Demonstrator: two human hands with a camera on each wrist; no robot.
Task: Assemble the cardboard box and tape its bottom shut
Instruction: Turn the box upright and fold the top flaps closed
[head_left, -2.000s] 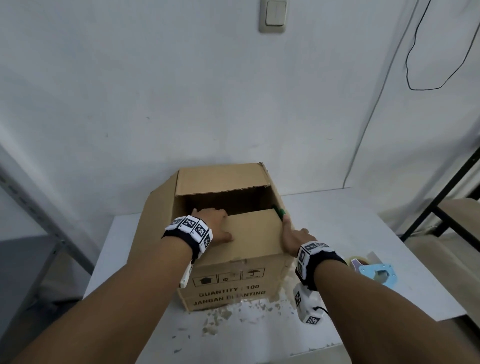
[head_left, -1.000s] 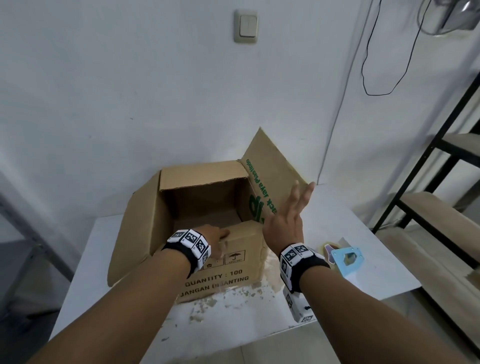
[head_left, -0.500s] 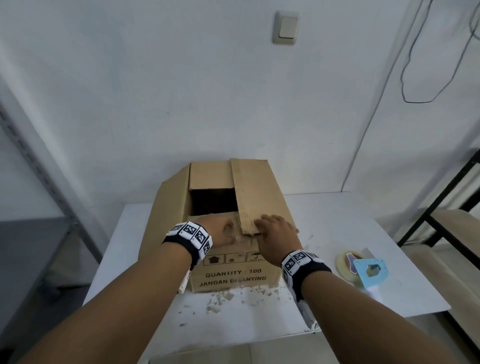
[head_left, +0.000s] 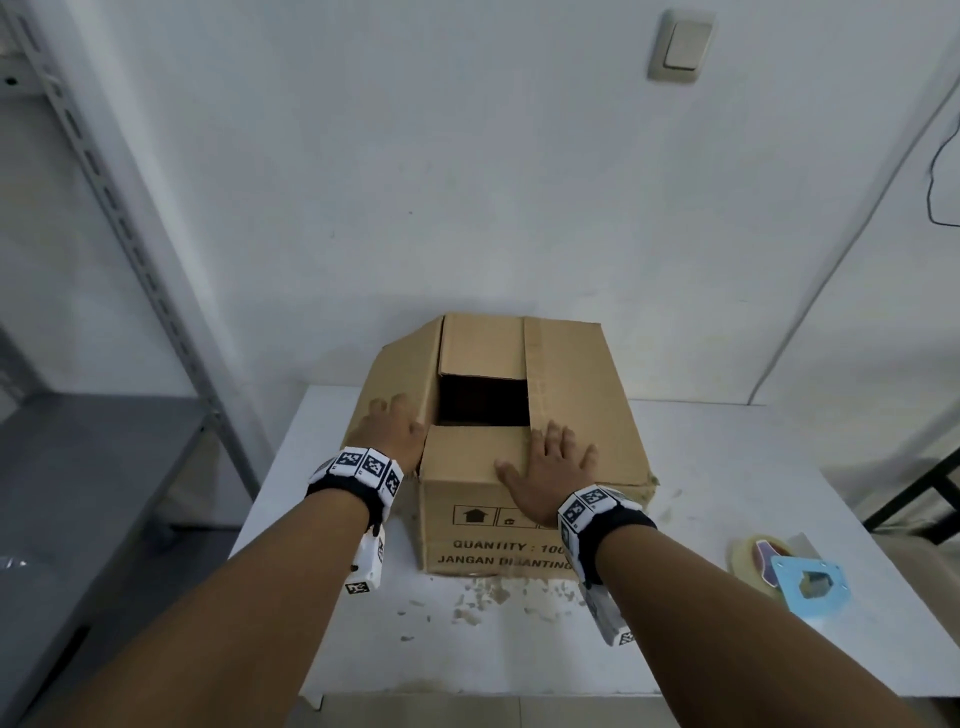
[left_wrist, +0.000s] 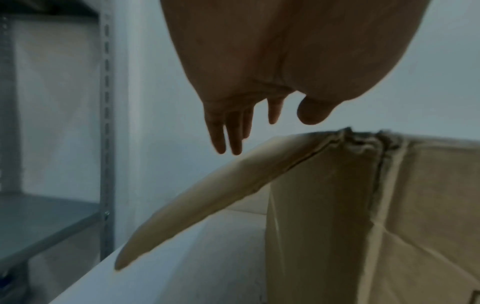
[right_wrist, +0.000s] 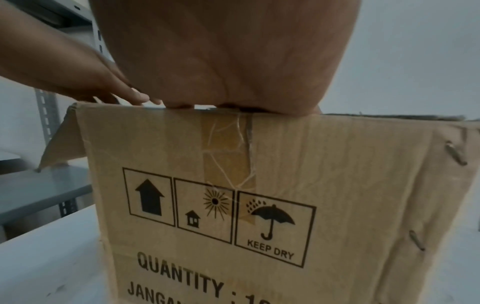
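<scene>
Atop box (head_left: 519, 467): R hand (head_left: 545, 475) flat; L hand (head_left: 392, 434) spread on side flap (head_left: 400, 374).

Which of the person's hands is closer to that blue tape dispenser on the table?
Right. The right hand lies flat on the box top, on the side where the tape dispenser lies; the left hand is at the box's far side.

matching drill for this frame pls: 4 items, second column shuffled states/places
1. right flap
2. left flap
3. tape dispenser
4. left hand

a. on the table, to the right of the cardboard box
b. folded flat under the right hand
c. angled outward, not yet folded down
d. open, on the left flap

Pairs: 1-b, 2-c, 3-a, 4-d
</scene>
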